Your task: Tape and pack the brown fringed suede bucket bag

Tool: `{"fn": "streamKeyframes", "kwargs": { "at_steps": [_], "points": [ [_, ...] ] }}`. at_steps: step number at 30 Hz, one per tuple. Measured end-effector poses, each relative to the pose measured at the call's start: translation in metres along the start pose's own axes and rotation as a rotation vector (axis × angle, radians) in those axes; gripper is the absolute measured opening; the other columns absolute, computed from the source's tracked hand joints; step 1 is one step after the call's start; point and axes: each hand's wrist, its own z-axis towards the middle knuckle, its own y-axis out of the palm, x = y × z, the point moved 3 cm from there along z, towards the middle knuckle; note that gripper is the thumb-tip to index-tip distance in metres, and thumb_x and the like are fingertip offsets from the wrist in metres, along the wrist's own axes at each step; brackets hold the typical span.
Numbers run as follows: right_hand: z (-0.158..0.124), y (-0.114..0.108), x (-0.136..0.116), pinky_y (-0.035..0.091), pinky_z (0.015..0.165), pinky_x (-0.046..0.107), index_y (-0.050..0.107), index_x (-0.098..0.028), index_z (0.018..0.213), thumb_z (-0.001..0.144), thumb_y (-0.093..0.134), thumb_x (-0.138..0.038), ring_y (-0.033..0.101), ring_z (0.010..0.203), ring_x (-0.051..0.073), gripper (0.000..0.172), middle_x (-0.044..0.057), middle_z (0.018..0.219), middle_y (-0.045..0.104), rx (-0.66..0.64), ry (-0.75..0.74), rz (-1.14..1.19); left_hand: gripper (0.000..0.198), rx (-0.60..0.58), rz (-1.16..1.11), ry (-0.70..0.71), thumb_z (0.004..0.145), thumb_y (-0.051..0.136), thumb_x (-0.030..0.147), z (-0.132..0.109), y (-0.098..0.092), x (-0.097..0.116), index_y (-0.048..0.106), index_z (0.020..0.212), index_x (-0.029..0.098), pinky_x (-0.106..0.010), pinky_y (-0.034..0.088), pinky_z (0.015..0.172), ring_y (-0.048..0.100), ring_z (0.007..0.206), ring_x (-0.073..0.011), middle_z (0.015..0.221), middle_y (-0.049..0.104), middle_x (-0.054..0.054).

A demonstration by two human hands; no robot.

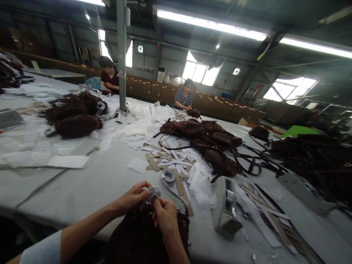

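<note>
- Pale table (110,183) spreads ahead
- Dark brown bag (132,234) lies at its near edge
- Left hand (139,193) slants in from lower left, fingers bent
- Right hand (166,215) rises from below, fingers curled inward
- Translucent piece (154,192) is pinched by both hands above the bag

Directly before you, at the near edge of the tabletop (90,194), sits the bag (132,234); the wrapping (154,191) above it lies between your left grip (146,194) and right grip (158,212). Beyond the bag, a coil (168,179) adjoins card strips (176,161), with the middle pile (192,128) behind. To your right stands a box (227,212); right of it lie loose strips (261,220), then the right pile (316,157). To your left, sheets (68,161) lie before the left pile (77,124). A post (121,55) stands between the left and middle piles. Two co-workers (183,98) occupy the far side, cartons (154,91) behind them.
</note>
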Motion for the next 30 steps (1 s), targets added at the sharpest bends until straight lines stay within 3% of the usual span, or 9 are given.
{"fn": "streamKeyframes", "kwargs": {
  "at_steps": [3, 7, 11, 15, 17, 20, 25, 27, 30],
  "points": [
    [-0.007, -0.003, -0.015, 0.032, 0.038, 0.021, 0.060, -0.017, 0.057, 0.083, 0.051, -0.038, 0.047, 0.038, 0.011, 0.034, -0.001, 0.045, 0.054, 0.025, -0.190, -0.146, 0.038, -0.004, 0.012, 0.030, 0.078, 0.065, 0.048, -0.001, 0.000, 0.000, 0.047, 0.094, 0.018, -0.014, 0.029, 0.039, 0.043, 0.040, -0.0040, 0.061, 0.058, 0.005],
    [-0.018, -0.006, -0.019, 0.046, 0.063, 0.025, 0.070, -0.019, 0.084, 0.083, 0.051, -0.027, 0.060, 0.069, 0.017, 0.021, 0.002, 0.073, 0.066, -0.083, -0.360, -0.226, 0.038, 0.040, 0.078, 0.073, 0.078, 0.063, 0.050, -0.001, -0.004, 0.001, 0.047, 0.091, 0.017, -0.014, 0.029, 0.037, 0.042, 0.038, -0.0041, 0.058, 0.057, 0.006],
    [-0.018, -0.013, 0.001, 0.048, 0.061, 0.027, 0.067, -0.016, 0.103, 0.079, 0.056, -0.027, 0.062, 0.063, 0.018, 0.029, 0.003, 0.074, 0.068, -0.037, -0.235, -0.087, 0.037, 0.035, 0.111, 0.100, 0.079, 0.064, 0.048, -0.001, -0.007, -0.002, 0.047, 0.092, 0.018, -0.014, 0.029, 0.038, 0.043, 0.039, -0.0043, 0.059, 0.057, 0.006],
    [-0.011, -0.013, 0.014, 0.046, 0.051, 0.025, 0.068, -0.012, 0.088, 0.074, 0.066, -0.038, 0.062, 0.053, 0.018, 0.031, 0.004, 0.062, 0.068, 0.103, -0.055, 0.063, 0.034, -0.004, 0.141, 0.111, 0.082, 0.061, 0.047, -0.003, -0.004, -0.003, 0.048, 0.093, 0.018, -0.015, 0.030, 0.039, 0.043, 0.041, -0.0039, 0.067, 0.059, 0.004],
    [-0.009, -0.009, 0.013, 0.046, 0.049, 0.024, 0.069, -0.012, 0.080, 0.075, 0.065, -0.041, 0.061, 0.051, 0.017, 0.030, 0.005, 0.062, 0.068, 0.129, -0.079, 0.081, 0.033, -0.040, 0.150, 0.105, 0.082, 0.061, 0.047, -0.004, -0.001, -0.002, 0.049, 0.093, 0.018, -0.014, 0.030, 0.040, 0.042, 0.043, -0.0037, 0.068, 0.059, 0.003],
    [-0.009, -0.003, 0.009, 0.049, 0.052, 0.026, 0.071, -0.013, 0.083, 0.077, 0.061, -0.040, 0.063, 0.056, 0.018, 0.030, 0.006, 0.068, 0.071, 0.174, -0.152, 0.094, 0.038, -0.059, 0.140, 0.106, 0.081, 0.062, 0.046, -0.006, 0.002, 0.000, 0.045, 0.104, 0.021, -0.014, 0.030, 0.041, 0.042, 0.044, -0.0040, 0.069, 0.057, 0.005],
    [-0.016, -0.005, 0.009, 0.053, 0.080, 0.035, 0.068, -0.017, 0.110, 0.082, 0.056, -0.038, 0.065, 0.093, 0.026, 0.037, 0.010, 0.101, 0.071, 0.146, -0.307, -0.072, 0.055, 0.013, 0.115, 0.143, 0.083, 0.061, 0.042, -0.008, -0.002, 0.005, 0.026, 0.123, 0.026, -0.014, 0.027, 0.040, 0.040, 0.041, -0.0043, 0.065, 0.054, 0.009],
    [-0.018, -0.009, 0.015, 0.054, 0.076, 0.035, 0.065, -0.016, 0.115, 0.081, 0.057, -0.034, 0.066, 0.088, 0.025, 0.039, 0.011, 0.100, 0.072, 0.084, -0.264, -0.078, 0.055, 0.016, 0.135, 0.147, 0.083, 0.060, 0.039, -0.010, -0.002, 0.006, 0.025, 0.124, 0.025, -0.014, 0.027, 0.041, 0.040, 0.042, -0.0047, 0.065, 0.053, 0.009],
    [-0.018, -0.013, 0.025, 0.053, 0.064, 0.031, 0.069, -0.014, 0.099, 0.079, 0.058, -0.033, 0.065, 0.069, 0.022, 0.030, 0.009, 0.083, 0.072, 0.052, -0.167, -0.014, 0.056, -0.007, 0.190, 0.141, 0.084, 0.060, 0.032, -0.014, 0.004, 0.009, 0.025, 0.127, 0.023, -0.017, 0.027, 0.044, 0.042, 0.047, -0.0063, 0.069, 0.056, 0.006]
  ]
}}
